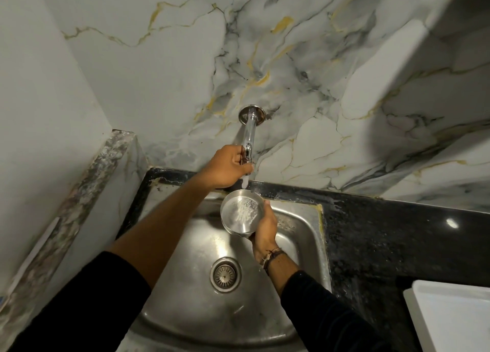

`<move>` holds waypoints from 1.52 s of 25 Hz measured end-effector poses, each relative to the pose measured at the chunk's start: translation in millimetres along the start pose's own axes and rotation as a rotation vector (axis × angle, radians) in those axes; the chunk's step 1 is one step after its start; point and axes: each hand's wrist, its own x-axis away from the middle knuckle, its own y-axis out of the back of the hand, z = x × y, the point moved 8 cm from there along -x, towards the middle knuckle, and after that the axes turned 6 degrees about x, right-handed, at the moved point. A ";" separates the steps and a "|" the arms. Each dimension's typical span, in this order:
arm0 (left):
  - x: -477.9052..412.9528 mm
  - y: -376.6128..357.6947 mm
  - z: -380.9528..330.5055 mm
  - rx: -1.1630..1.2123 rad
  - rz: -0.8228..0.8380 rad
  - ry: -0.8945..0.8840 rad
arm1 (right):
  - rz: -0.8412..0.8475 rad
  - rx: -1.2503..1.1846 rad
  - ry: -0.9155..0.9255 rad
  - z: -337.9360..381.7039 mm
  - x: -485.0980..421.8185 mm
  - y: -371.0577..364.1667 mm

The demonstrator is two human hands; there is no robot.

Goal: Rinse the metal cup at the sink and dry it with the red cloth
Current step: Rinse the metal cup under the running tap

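Observation:
My right hand (263, 228) grips the metal cup (241, 212) from its right side and holds it upright over the steel sink (299, 235). A stream of water (245, 182) runs from the chrome tap (249, 129) into the cup, and water splashes inside it. My left hand (225, 167) is wrapped around the front end of the tap, just above the cup. No red cloth is in view.
The sink drain (225, 274) lies below my arms. A wet black countertop (397, 235) extends right of the sink, with a white tray-like object (450, 317) at the lower right. A marble wall (305, 60) stands behind; a ledge (79, 192) runs along the left.

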 end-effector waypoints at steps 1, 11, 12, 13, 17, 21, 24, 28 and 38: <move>-1.5 -1.4 0.6 0.104 0.088 0.004 | 0.001 0.004 -0.002 -1.7 -1.5 1.5; -9.1 -2.8 3.9 0.167 0.196 -0.014 | 0.032 -0.036 0.007 -12.8 -10.3 -3.8; -8.9 -2.8 4.5 0.178 0.194 -0.014 | 0.035 -0.042 0.009 -11.0 -9.6 -8.3; -8.9 -3.1 5.3 0.185 0.190 -0.014 | 0.032 -0.047 0.013 -8.0 -9.7 -13.1; -10.0 -5.3 10.5 0.203 0.181 -0.013 | -0.037 -0.082 0.028 6.5 -18.1 -13.9; -12.2 -5.1 13.4 0.231 0.183 -0.007 | -0.088 -0.102 0.014 -6.1 -17.9 12.7; -13.3 -5.0 14.4 0.235 0.182 -0.014 | -0.078 -0.123 0.006 -24.4 -11.9 10.1; -13.3 -4.9 14.3 0.221 0.174 -0.013 | -0.084 -0.091 0.035 -14.5 -9.5 -7.2; -13.4 -5.1 15.3 0.231 0.160 -0.001 | -0.107 -0.108 0.041 -36.0 -1.4 4.8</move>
